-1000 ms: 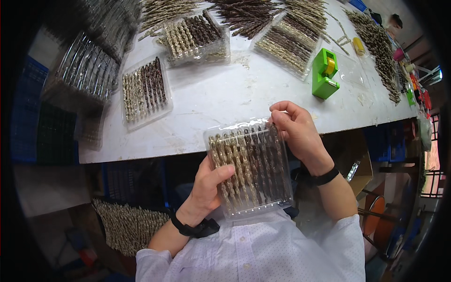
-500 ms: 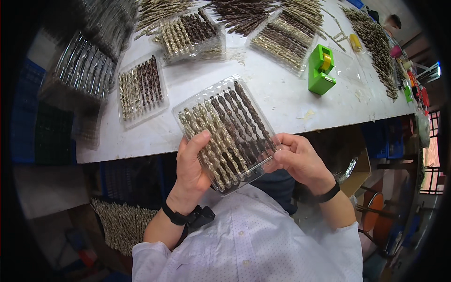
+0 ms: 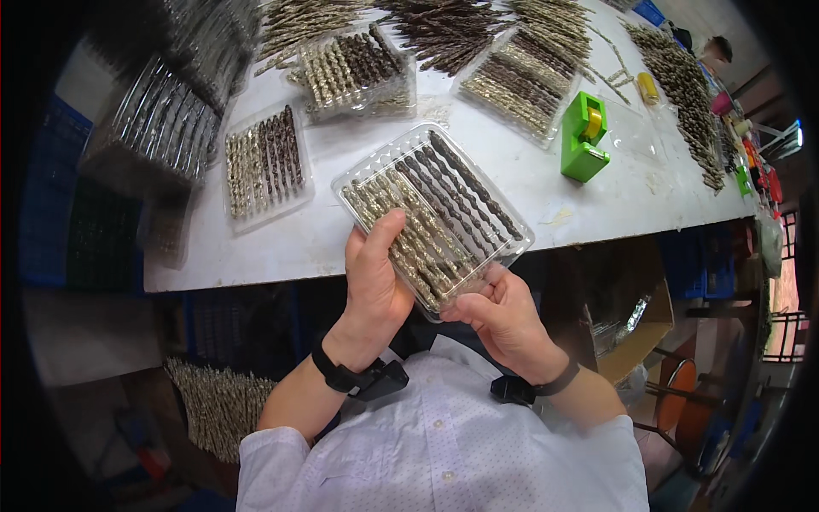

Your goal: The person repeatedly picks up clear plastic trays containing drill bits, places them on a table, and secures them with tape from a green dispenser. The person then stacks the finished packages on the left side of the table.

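A: And it's a two-handed hold! The left grip (image 3: 374, 277) has the clear tray (image 3: 386, 159) by its left side, thumb pressed across the top, the fingers hidden underneath.

B: Over on the other flank, the right grip (image 3: 509, 326) is pinched narrow on the near edge, thumb and fingertips right on the plastic.

A: Any lettering in play?

B: There's the green tape dispenser (image 3: 583, 141) on the white counter (image 3: 546, 209), but any marking on it is too small to make out.

A: Back to the tray, then: see-through, rounded at the corners, shiny along the rim, and turned askew to the counter's edge.

B: And what a two-tone line-up! Pale gold sticks (image 3: 418, 230) pack the left side, dark brown sticks (image 3: 474, 184) take the right, all twisted and knobbly, with gaps showing between several dark ones. Whether a lid is on, nobody can tell from here.

A: Position check: in front of the shirt (image 3: 439, 427), above the counter's near edge.

B: Beyond it, a similar filled tray (image 3: 235, 220) lies flat to the left.
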Tool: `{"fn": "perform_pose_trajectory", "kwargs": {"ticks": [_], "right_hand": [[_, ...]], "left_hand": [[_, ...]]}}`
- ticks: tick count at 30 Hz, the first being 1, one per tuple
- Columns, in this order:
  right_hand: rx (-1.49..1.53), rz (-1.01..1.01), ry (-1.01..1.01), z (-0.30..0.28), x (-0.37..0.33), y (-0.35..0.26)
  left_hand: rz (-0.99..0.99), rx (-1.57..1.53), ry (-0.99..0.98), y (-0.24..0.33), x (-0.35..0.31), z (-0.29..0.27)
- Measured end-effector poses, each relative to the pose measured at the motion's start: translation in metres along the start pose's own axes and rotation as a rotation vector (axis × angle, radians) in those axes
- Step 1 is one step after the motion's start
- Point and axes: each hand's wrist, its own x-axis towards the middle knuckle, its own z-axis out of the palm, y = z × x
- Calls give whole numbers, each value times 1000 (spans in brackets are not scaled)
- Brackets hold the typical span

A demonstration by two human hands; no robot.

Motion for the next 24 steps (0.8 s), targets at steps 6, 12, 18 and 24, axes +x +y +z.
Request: {"fn": "perform_pose_trajectory", "kwargs": {"ticks": [6, 12, 18, 24], "right_hand": [[-101, -123, 47, -8, -9, 0], [-290, -54, -27, -32, -23, -15], [-755, -468, 616, -88, -29, -112], [-700, -366, 688, -127, 32, -186]], "left_hand": [[-171, -52, -14, -6, -1, 13], [-243, -27, -62, -13, 4, 16], [-243, 75, -56, -8, -1, 15], [-354, 110, -137, -16, -7, 21]]}}
